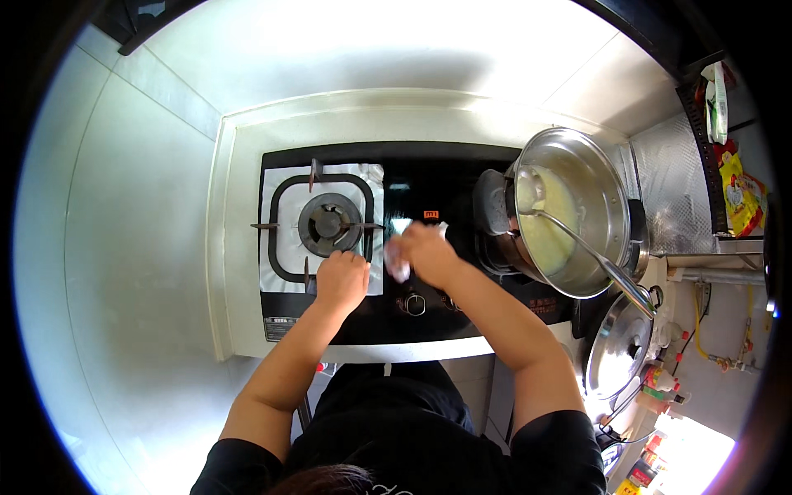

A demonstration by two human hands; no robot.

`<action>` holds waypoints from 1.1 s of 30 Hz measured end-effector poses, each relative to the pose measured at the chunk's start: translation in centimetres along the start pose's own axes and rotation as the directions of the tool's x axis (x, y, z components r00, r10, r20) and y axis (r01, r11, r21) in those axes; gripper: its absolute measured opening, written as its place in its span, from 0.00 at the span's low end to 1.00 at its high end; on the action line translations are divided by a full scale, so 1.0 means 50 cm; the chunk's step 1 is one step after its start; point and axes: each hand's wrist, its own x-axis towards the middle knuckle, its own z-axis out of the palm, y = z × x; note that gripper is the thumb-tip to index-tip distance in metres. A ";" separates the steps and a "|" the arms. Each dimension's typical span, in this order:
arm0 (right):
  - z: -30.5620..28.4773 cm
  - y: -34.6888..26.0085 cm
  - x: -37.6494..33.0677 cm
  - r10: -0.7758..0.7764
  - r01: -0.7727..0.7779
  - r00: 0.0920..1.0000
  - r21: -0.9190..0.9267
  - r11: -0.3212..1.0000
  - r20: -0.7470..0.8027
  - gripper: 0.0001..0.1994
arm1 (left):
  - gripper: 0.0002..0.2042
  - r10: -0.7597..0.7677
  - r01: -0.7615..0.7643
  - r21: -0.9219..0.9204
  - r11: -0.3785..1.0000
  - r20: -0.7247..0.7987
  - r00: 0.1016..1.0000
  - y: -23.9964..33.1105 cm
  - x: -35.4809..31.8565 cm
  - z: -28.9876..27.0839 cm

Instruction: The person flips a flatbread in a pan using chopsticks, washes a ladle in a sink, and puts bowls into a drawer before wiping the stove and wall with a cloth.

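My left hand [342, 282] is closed over the lower right corner of the black pan support [276, 221] on the left burner [329, 224]. Its fingers curl down, and whatever lies under them is hidden. Foil [280, 282] lines the hob beneath that support. Over the middle of the black glass hob [445, 169], my right hand [429, 254] is closed on a crumpled whitish cloth [398, 262], blurred by motion. A control knob [415, 304] sits just below this hand.
A steel pot [615, 173] of pale yellowish liquid stands on the right burner, a ladle [582, 243] leaning in it. Beside it are a glass lid [619, 344] and several bottles [658, 379]. Packets [740, 194] hang at the far right. White tiled wall [140, 214] closes off the left.
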 end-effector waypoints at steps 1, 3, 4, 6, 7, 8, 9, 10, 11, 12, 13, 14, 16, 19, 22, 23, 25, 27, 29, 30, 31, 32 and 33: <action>0.030 0.036 0.022 0.046 -0.052 0.989 -0.041 0.998 -0.139 0.06 | 0.09 0.006 -0.006 0.006 1.000 0.005 1.000 0.003 -0.002 0.001; 0.007 0.061 0.062 0.121 -0.122 0.957 0.012 0.992 -0.262 0.10 | 0.09 -0.006 0.006 0.015 1.000 0.015 1.000 0.004 -0.004 -0.002; 0.020 0.056 0.077 0.178 -0.201 0.940 -0.053 0.978 -0.290 0.10 | 0.09 -0.005 0.005 0.018 1.000 0.020 1.000 0.007 -0.001 -0.002; 0.024 0.032 0.088 0.207 -0.250 0.930 -0.108 0.962 -0.305 0.11 | 0.09 -0.008 0.008 0.023 1.000 0.014 1.000 0.005 -0.001 0.000; 0.021 0.015 0.075 0.189 -0.227 0.938 -0.103 0.968 -0.292 0.11 | 0.09 -0.008 0.008 0.025 1.000 0.011 1.000 0.004 -0.001 0.001; 0.015 -0.006 0.062 0.164 -0.198 0.946 -0.098 0.975 -0.280 0.12 | 0.09 -0.019 0.018 0.023 1.000 0.018 1.000 0.003 -0.005 0.000; 0.010 -0.022 0.036 0.131 -0.164 0.956 -0.107 0.981 -0.264 0.13 | 0.09 -0.025 0.025 0.017 1.000 0.018 1.000 0.003 -0.006 -0.001; 0.001 -0.027 0.004 0.049 -0.072 0.978 -0.111 0.991 -0.204 0.13 | 0.09 -0.031 0.031 0.011 0.999 0.017 0.999 0.002 -0.006 -0.002; -0.009 -0.031 -0.026 -0.035 0.019 0.990 -0.109 0.994 -0.138 0.14 | 0.09 -0.030 0.030 -0.003 1.000 0.011 0.999 0.003 -0.005 -0.002; -0.011 -0.042 -0.045 -0.023 0.010 0.994 -0.114 0.993 -0.109 0.14 | 0.09 -0.031 0.031 -0.011 0.999 0.010 0.999 0.002 -0.006 0.000; -0.013 -0.053 -0.059 -0.012 0.003 0.997 -0.118 0.993 -0.078 0.15 | 0.09 -0.032 0.032 -0.019 0.999 0.010 0.999 0.000 -0.007 0.001; -0.016 -0.056 -0.064 0.001 -0.007 0.999 -0.125 0.992 -0.049 0.16 | 0.09 -0.035 0.036 -0.024 0.999 0.008 0.999 0.001 -0.007 0.002; -0.016 -0.058 -0.050 0.064 -0.078 0.994 -0.162 0.984 -0.092 0.16 | 0.09 -0.045 0.045 -0.032 0.998 0.005 0.999 0.003 -0.005 0.001; -0.006 -0.046 -0.015 0.151 -0.173 0.980 -0.180 0.968 -0.129 0.17 | 0.09 -0.041 0.040 -0.031 0.999 -0.014 0.999 0.007 -0.004 0.001; -0.001 -0.013 0.036 0.202 -0.234 0.959 -0.157 0.959 -0.199 0.20 | 0.09 -0.037 0.036 -0.031 0.999 -0.032 0.999 0.004 -0.004 0.009; 0.010 -0.001 0.052 0.211 -0.247 0.953 -0.153 0.957 -0.217 0.20 | 0.10 -0.041 0.040 -0.029 0.999 -0.029 0.999 0.004 -0.002 0.011; 0.024 0.020 0.089 0.233 -0.278 0.938 -0.155 0.948 -0.256 0.20 | 0.10 -0.042 0.041 -0.032 0.999 -0.031 0.999 0.006 0.008 0.009; 0.034 0.039 0.137 0.268 -0.326 0.922 -0.189 0.926 -0.278 0.20 | 0.10 -0.041 0.040 -0.018 0.999 -0.050 0.998 0.007 0.012 0.010; 0.039 0.067 0.180 0.306 -0.368 0.912 -0.216 0.905 -0.272 0.20 | 0.10 -0.040 0.040 -0.008 0.999 -0.054 0.998 0.009 0.014 0.011; 0.038 0.079 0.198 0.303 -0.374 0.905 -0.216 0.902 -0.299 0.18 | 0.10 -0.039 0.039 -0.006 0.999 -0.052 0.998 0.010 0.016 0.011; 0.036 0.086 0.205 0.301 -0.381 0.896 -0.216 0.899 -0.327 0.16 | 0.10 -0.037 0.037 -0.005 0.999 -0.049 0.998 0.012 0.018 0.011; 0.035 0.083 0.204 0.295 -0.370 0.904 -0.216 0.904 -0.311 0.16 | 0.10 -0.038 0.038 -0.003 0.999 -0.047 0.998 0.011 0.018 0.010; 0.031 0.082 0.199 0.291 -0.360 0.910 -0.217 0.907 -0.295 0.16 | 0.10 -0.038 0.038 -0.002 0.999 -0.046 0.998 0.012 0.019 0.009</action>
